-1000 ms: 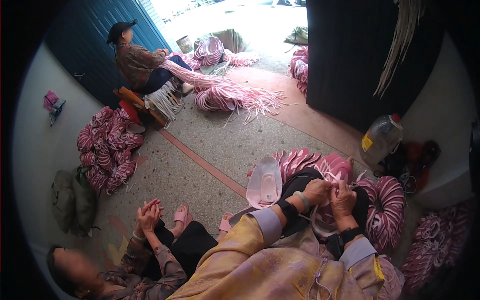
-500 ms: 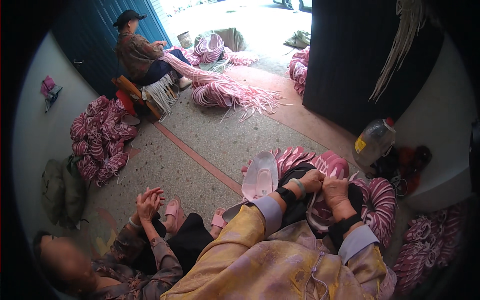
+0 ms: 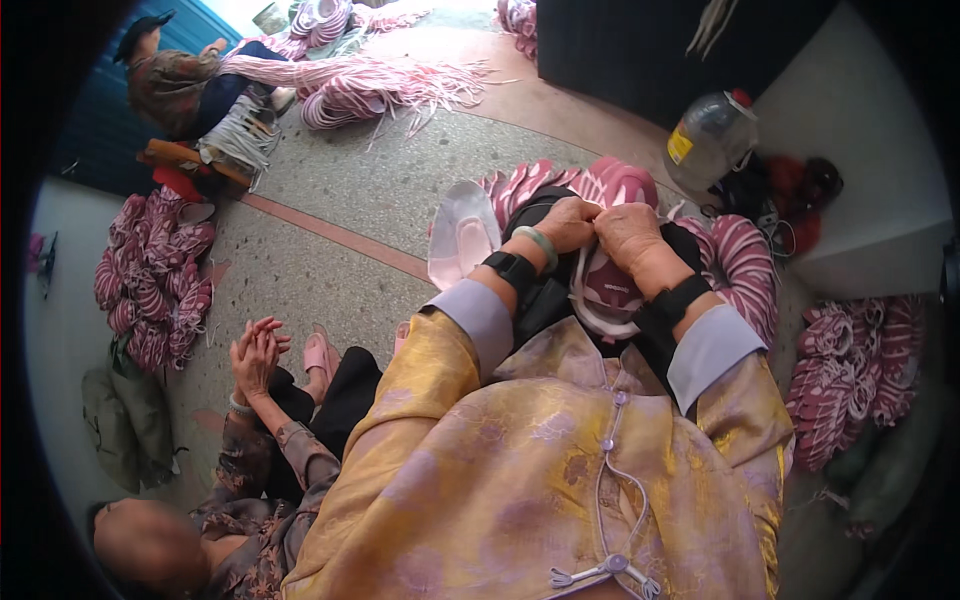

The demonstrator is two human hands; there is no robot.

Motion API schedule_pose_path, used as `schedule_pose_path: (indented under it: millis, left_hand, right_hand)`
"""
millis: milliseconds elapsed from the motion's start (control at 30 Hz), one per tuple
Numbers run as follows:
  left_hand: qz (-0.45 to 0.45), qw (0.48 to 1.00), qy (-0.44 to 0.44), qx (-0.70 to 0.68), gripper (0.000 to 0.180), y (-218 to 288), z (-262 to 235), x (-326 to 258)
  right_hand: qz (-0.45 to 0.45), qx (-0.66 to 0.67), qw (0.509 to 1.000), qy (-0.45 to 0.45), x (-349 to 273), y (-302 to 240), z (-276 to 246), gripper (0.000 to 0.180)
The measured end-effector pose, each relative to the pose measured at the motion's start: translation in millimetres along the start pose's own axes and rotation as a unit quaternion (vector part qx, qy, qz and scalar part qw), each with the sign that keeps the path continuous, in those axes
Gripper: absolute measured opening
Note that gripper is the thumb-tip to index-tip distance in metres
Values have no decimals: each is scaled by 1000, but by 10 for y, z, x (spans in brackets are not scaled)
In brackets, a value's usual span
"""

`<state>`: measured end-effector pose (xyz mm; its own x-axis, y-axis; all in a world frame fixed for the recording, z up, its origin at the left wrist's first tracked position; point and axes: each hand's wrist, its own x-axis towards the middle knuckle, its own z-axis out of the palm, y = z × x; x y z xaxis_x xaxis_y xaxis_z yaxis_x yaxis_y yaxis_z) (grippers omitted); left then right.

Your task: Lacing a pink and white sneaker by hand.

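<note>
By the left edge of the lap, a grey shoe piece with a pink inner (image 3: 462, 235) is seen lying tilted, and beside it maroon-and-pink shoe uppers (image 3: 532, 180) are fanned in a row. The left hand (image 3: 567, 224) is curled inward, its fingertips drawn into a pinch, apparently at the far edge of a maroon shoe upper (image 3: 612, 288), which is carried on the middle of the lap between the knees. Pale trim is looped around its near end. The upper can be judged light, soft and floppy, not fragile, and easily bent out of shape; it is best held by its firmer stitched rim. The right hand (image 3: 632, 235) is met with the left, its fingers folded down and nearly closed on the same edge; what exactly is pinched is hidden. Past the lap's right edge, a coil of striped uppers (image 3: 742, 268) is packed, with a clear plastic jug (image 3: 712, 145) set beyond.
</note>
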<state>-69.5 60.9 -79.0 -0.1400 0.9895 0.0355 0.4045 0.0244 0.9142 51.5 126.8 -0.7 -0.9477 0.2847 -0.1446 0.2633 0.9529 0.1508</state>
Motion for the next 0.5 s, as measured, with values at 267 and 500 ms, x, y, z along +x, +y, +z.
schedule_pose_path:
  millis: [267,500]
  left_hand:
    - [-48,962,186,193,19,345,227,-323]
    - [-63,958,190,207,17,513,326,-247]
  right_hand:
    - [172,352,907,155,-1778,191,365,25]
    - [546,154,821,58,-4414,980,1945,24]
